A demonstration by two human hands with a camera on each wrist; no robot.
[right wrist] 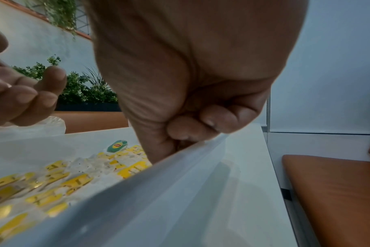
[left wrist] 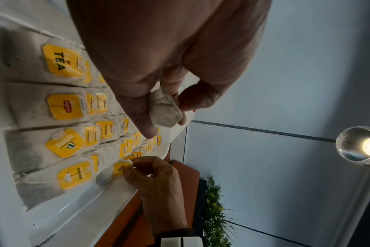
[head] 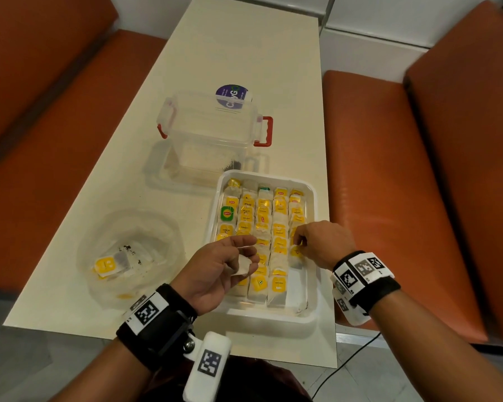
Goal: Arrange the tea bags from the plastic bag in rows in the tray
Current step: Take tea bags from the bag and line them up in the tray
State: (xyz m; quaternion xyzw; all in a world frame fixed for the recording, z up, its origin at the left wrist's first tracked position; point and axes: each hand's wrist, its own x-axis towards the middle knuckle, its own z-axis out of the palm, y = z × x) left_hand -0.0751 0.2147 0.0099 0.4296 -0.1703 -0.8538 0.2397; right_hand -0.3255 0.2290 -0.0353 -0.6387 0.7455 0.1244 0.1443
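Observation:
A white tray (head: 273, 318) sits at the table's near right, with rows of tea bags (head: 262, 219) bearing yellow tags (left wrist: 61, 60). My left hand (head: 240, 258) hovers palm up over the tray's near left part and holds a pale tea bag (left wrist: 165, 108) between thumb and fingers. Over the tray's right column, my right hand (head: 298, 242) pinches the yellow tag of a tea bag (left wrist: 121, 168) lying there. In the right wrist view its fingers (right wrist: 203, 127) curl behind the tray wall (right wrist: 158, 192). The crumpled plastic bag (head: 134, 227) on the left holds a few tea bags (head: 108, 265).
A clear plastic box (head: 212, 129) with red handles stands just behind the tray, its lid lying under it. Orange bench seats (head: 389, 184) flank the narrow cream table (head: 230, 53). A cable (head: 346, 361) runs on the floor at the near right.

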